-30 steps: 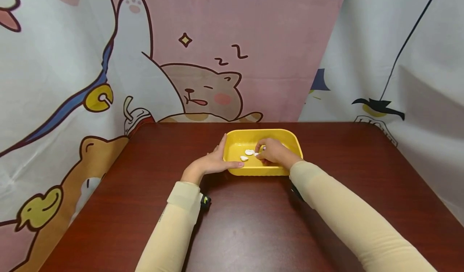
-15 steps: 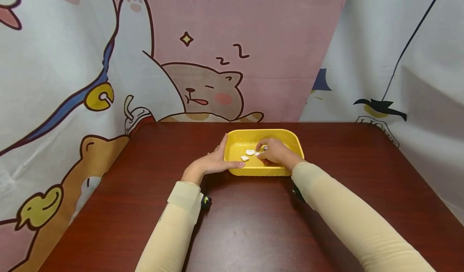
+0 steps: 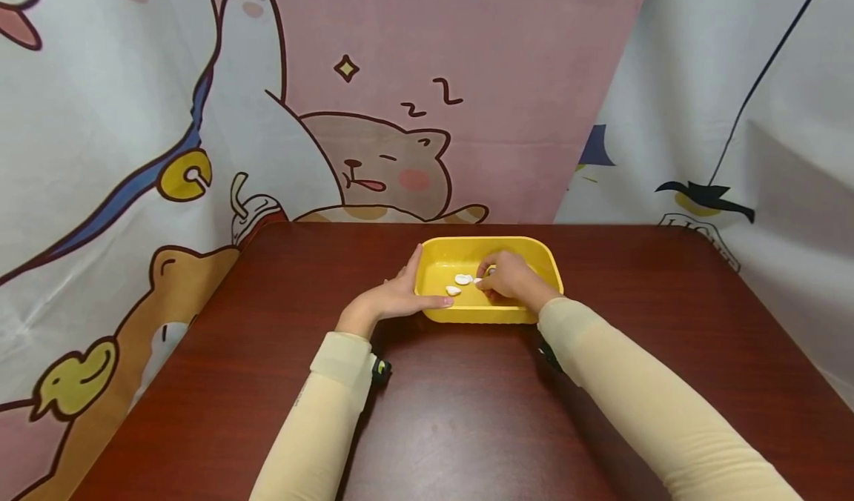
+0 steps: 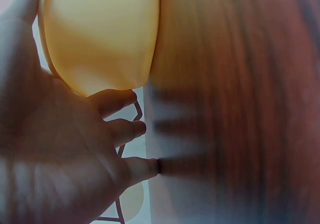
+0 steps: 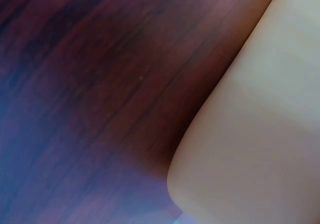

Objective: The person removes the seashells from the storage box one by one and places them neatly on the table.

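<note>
A yellow plastic tray (image 3: 440,314) lies on the table. Inside it are small white lumps, one (image 3: 453,290) near the front left and another (image 3: 463,279) further back; their kind is too small to tell. My left hand (image 3: 396,295) rests against the tray's left end, thumb stretched along the front rim and fingers straight along the side. The left wrist view shows this hand (image 4: 65,149) with its palm at the tray's end (image 4: 102,33). My right hand (image 3: 510,275) reaches into the tray and pinches a small white lump (image 3: 477,280). Something pale shows between its fingers.
The dark red-brown wooden table (image 3: 434,412) runs up to a printed cloth (image 3: 507,101) hanging behind it. A pale rounded surface (image 5: 255,134) fills the right of the right wrist view; what it belongs to cannot be told.
The view has shifted very slightly. Both hands and the tray keep nearly the same places, the right hand still pinching at the white lump with only tiny finger motion.
</note>
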The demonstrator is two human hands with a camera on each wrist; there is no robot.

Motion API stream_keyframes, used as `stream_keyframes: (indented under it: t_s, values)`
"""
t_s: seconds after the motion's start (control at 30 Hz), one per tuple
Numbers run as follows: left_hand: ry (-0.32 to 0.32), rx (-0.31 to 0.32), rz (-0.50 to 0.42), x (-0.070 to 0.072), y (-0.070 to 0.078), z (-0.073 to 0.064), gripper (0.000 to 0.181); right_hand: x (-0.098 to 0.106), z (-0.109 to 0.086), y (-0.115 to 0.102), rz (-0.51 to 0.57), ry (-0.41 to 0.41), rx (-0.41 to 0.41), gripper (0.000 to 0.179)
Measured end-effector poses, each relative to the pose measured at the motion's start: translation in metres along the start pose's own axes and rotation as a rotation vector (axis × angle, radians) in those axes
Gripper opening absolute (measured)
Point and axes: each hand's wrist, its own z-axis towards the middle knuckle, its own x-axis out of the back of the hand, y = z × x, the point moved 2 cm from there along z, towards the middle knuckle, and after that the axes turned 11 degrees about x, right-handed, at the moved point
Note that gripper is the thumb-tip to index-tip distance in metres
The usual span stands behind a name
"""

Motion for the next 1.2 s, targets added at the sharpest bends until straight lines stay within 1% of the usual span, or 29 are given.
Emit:
stream_keyframes:
  t_s: [0.3, 0.4, 0.47, 0.57, 0.63, 0.7, 0.77, 0.87, 0.93, 1.03, 1.13, 1.2]
  values:
    - [0.01, 0.012, 0.008, -0.003, -0.004, 0.004, 0.129, -0.003, 0.0, 0.001, 0.01, -0.021, -0.013, 0.013]
    - [0.005, 0.024, 0.016, -0.006, -0.006, 0.005, 0.129, -0.004, -0.001, 0.001, -0.032, -0.034, 0.002, 0.014]
    - [0.008, 0.022, 0.019, -0.006, -0.007, 0.005, 0.13, -0.003, -0.001, -0.002, -0.071, -0.025, 0.01, 0.015]
    - [0.007, 0.006, 0.008, -0.005, -0.006, 0.004, 0.13, 0.002, -0.003, -0.013, -0.154, 0.006, 0.035, 0.018]
    - [0.004, -0.016, -0.008, -0.003, -0.005, 0.005, 0.13, 0.008, -0.006, -0.026, -0.177, 0.034, 0.048, 0.021]
    - [-0.002, -0.034, -0.025, -0.001, -0.004, 0.005, 0.129, 0.015, -0.012, -0.041, -0.184, 0.054, 0.067, 0.023]
    - [-0.009, -0.046, -0.037, 0.0, -0.004, 0.006, 0.129, 0.021, -0.019, -0.053, -0.152, 0.066, 0.085, 0.024]
    - [-0.016, -0.039, -0.041, 0.001, -0.004, 0.006, 0.13, 0.026, -0.033, -0.067, -0.088, 0.08, 0.118, 0.024]
    - [-0.016, -0.029, -0.036, 0.001, -0.003, 0.006, 0.131, 0.024, -0.044, -0.073, -0.048, 0.094, 0.143, 0.025]
    - [-0.013, -0.019, -0.03, 0.002, -0.003, 0.004, 0.132, 0.015, -0.063, -0.08, -0.011, 0.123, 0.179, 0.026]
    - [-0.015, -0.025, -0.022, 0.002, -0.003, 0.004, 0.13, -0.002, -0.081, -0.083, 0.019, 0.159, 0.209, 0.025]
    - [-0.016, -0.037, -0.017, 0.002, -0.003, 0.005, 0.129, -0.016, -0.091, -0.085, 0.065, 0.165, 0.225, 0.023]
